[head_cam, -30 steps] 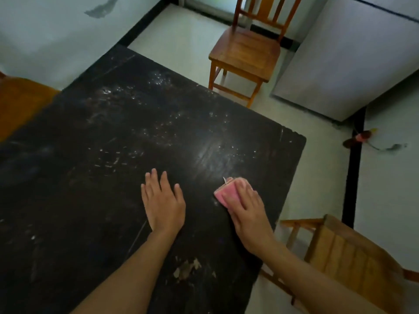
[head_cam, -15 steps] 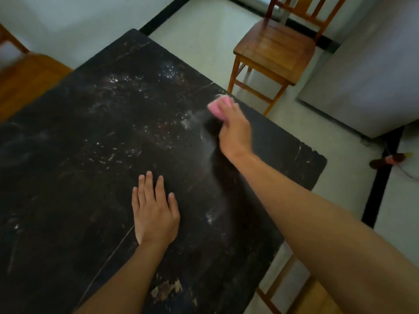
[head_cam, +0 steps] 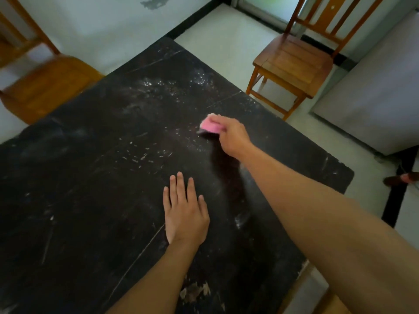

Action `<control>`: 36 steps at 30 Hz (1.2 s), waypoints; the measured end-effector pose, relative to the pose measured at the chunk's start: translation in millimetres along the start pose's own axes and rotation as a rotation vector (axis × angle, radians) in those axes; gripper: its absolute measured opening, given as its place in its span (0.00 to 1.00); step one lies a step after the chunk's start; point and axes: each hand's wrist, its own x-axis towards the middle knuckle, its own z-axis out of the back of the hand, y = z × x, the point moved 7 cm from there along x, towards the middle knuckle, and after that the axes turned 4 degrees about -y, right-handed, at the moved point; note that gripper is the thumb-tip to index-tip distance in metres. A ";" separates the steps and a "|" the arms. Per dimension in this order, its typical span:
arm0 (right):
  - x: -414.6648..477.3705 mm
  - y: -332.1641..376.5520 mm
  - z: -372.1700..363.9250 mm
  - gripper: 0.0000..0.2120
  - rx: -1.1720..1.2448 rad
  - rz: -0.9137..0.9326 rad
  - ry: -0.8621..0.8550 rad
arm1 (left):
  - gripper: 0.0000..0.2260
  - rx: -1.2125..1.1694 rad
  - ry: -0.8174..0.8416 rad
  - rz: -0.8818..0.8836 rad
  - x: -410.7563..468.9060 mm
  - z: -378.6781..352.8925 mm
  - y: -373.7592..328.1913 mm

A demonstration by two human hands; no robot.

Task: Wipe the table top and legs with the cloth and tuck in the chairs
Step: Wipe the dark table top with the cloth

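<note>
A dark, scratched table top (head_cam: pixel 90 177) with whitish dust and crumbs fills most of the view. My right hand (head_cam: pixel 231 134) is stretched out over its far half, shut on a pink cloth (head_cam: pixel 209 126) that presses on the surface. My left hand (head_cam: pixel 184 211) lies flat on the table nearer to me, fingers apart, holding nothing. A darker wiped streak runs from the cloth back towards me. One wooden chair (head_cam: pixel 292 62) stands off the far right corner, apart from the table. Another wooden chair (head_cam: pixel 43 85) sits at the far left edge.
A grey cabinet (head_cam: pixel 374 94) stands on the right beside the far chair. Part of a third chair (head_cam: pixel 301 288) shows under the near right table edge. A small dark and pink object (head_cam: pixel 399 179) lies on the pale floor at the right.
My right hand has drawn the cloth back from the far right edge towards the middle of the table. The left hand stays flat in place. The view has shifted slightly.
</note>
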 end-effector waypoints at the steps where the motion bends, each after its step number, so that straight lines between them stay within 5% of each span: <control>1: -1.1 1.4 9.9 0.26 0.052 -0.007 -0.033 | 0.25 -0.004 -0.010 -0.006 -0.4 0.9 0.3; 5: -46.9 -80.3 86.5 0.25 0.011 -0.284 -0.487 | 0.25 -0.034 -0.006 -0.009 -0.5 4.0 -1.9; 8: -46.2 -105.7 85.4 0.29 -0.211 -0.383 -0.599 | 0.25 -0.039 0.018 0.005 0.8 2.8 -2.3; 12: 49.4 -28.2 20.5 0.34 -0.204 -0.225 -0.399 | 0.24 -0.021 0.034 -0.004 -0.6 0.6 -0.1; 15: 117.4 49.6 -15.6 0.24 -0.066 0.008 -0.109 | 0.24 -0.005 0.052 0.007 0.9 -1.1 1.9; 17: 132.5 68.0 -1.1 0.22 0.034 0.038 -0.073 | 0.24 0.005 0.051 0.020 1.3 -1.4 3.4; 20: 126.9 12.8 57.0 0.26 0.113 -0.129 -0.322 | 0.27 -0.012 0.065 0.033 -0.4 0.5 2.5; 23: 101.8 -44.4 58.8 0.30 -0.092 -0.299 -0.415 | 0.28 -0.040 0.074 0.058 1.8 2.3 1.5; 30: 141.0 36.5 28.7 0.22 -0.122 0.087 -0.002 | 0.24 -0.029 0.039 0.064 3.8 5.3 1.8; 36: 1.2 -8.3 48.4 0.24 -0.111 0.409 0.088 | 0.24 -0.058 0.004 0.087 3.5 7.1 2.4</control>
